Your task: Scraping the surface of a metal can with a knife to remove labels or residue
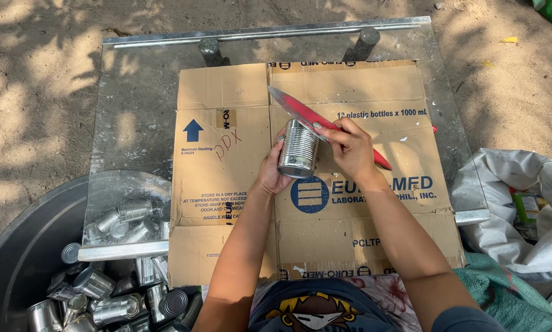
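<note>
My left hand (271, 172) grips a bare ribbed metal can (298, 149) from its left side, holding it tilted above a flattened cardboard box (227, 184). My right hand (351, 147) pinches a red and clear plastic label (300, 110) at the can's upper right; the label stretches away up and to the left, and a red strip of it trails out past my right wrist. The cardboard lies on a glass-topped table (134, 104).
A large dark tub (18, 246) at lower left holds several bare metal cans, partly under the glass corner. A white sack (521, 209) with green packaging sits at the right on sandy ground. Teal cloth (509, 295) lies by my right elbow.
</note>
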